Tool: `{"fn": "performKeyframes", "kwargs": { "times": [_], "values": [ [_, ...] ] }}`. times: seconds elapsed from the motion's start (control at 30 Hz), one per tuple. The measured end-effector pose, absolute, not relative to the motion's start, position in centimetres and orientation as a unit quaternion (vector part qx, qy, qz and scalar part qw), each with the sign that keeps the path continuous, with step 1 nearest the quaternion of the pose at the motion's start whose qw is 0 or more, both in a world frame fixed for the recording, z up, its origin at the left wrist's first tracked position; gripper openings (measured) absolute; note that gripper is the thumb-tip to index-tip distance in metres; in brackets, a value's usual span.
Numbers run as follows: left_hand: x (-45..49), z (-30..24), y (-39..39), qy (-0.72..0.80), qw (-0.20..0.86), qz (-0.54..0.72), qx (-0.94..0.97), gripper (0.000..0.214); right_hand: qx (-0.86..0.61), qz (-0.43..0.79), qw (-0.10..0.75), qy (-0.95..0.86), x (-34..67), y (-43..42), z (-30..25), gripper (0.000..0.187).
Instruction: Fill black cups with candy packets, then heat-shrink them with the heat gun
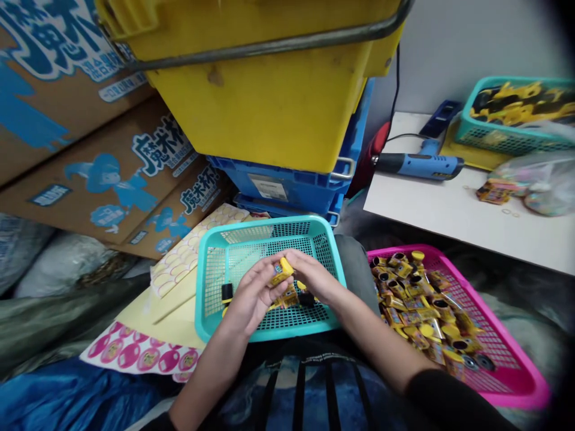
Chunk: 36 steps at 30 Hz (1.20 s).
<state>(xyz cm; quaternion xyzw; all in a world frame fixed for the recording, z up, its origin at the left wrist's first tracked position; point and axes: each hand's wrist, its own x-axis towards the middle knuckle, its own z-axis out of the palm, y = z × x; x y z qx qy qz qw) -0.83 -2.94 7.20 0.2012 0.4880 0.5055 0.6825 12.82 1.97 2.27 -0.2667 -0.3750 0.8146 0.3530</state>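
Over a turquoise basket [204, 257], my left hand [254, 293] is closed round a small yellow container [282, 270] with a printed label. My right hand [309, 275] is closed on its far end, its fingertips partly hidden behind it. Below my hands, inside the basket, lie a black cylindrical piece [227, 292] and several yellow printed pieces [290, 296], partly covered by my hands. To the right, a pink basket [507, 335] holds many similar yellow printed containers [420, 305], some showing dark open ends and some with yellow caps.
Ahead stands a yellow crate [260, 108] on blue crates [287, 188]. Printed cartons [112, 185] lean at left. On a white table [404, 209] are a blue heat gun [417, 164], a turquoise basket of yellow-black parts [498, 137] and a clear bag [548, 185]. A pink sticker sheet [135, 353] lies left.
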Motion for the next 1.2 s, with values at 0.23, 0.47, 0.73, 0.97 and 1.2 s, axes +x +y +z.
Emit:
{"fn": "performKeyframes", "kwargs": {
  "times": [0.23,0.47,0.73,0.97,1.2],
  "values": [
    [-0.2,7.2,-3.2,0.507,0.655,0.503,0.247,0.036,-0.200,0.858,0.337,-0.333,13.4,1.5,2.3,0.040],
    [-0.2,6.8,-3.4,0.514,0.650,0.506,0.240,0.039,-0.228,0.815,0.352,-0.400,13.1,1.0,2.2,0.042],
    [-0.8,5.7,-2.9,0.494,0.633,0.557,0.212,0.029,-0.264,0.569,0.441,-0.642,12.7,0.8,1.9,0.050],
    [-2.3,5.5,-3.8,0.442,0.694,0.542,0.173,0.036,-0.287,0.610,0.431,-0.599,13.8,1.6,1.3,0.038],
    [-2.9,4.8,-3.8,0.462,0.682,0.545,0.157,0.030,-0.288,0.690,0.381,-0.544,13.4,1.4,1.3,0.050]
  ]
}}
